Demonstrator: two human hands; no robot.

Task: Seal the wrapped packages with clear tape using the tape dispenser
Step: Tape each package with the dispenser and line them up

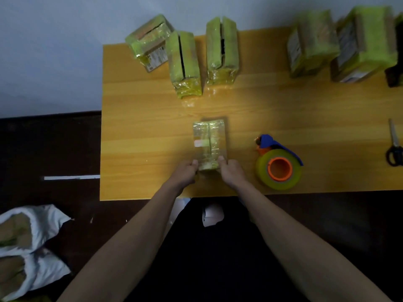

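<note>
Glossy film-wrapped rectangular package (209,144): near end pinched by left hand (185,172) and right hand (232,171), fingers curled. Round tape dispenser (278,164) just right of it. Smooth wooden table (141,127).

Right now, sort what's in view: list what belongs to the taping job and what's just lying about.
Belongs to the job:
- package held at its near end by left hand and right hand
- tape dispenser, right of it
- other wrapped packages at the table's far edge

Lying about:
- scissors, far right
- white bags on the floor
</note>
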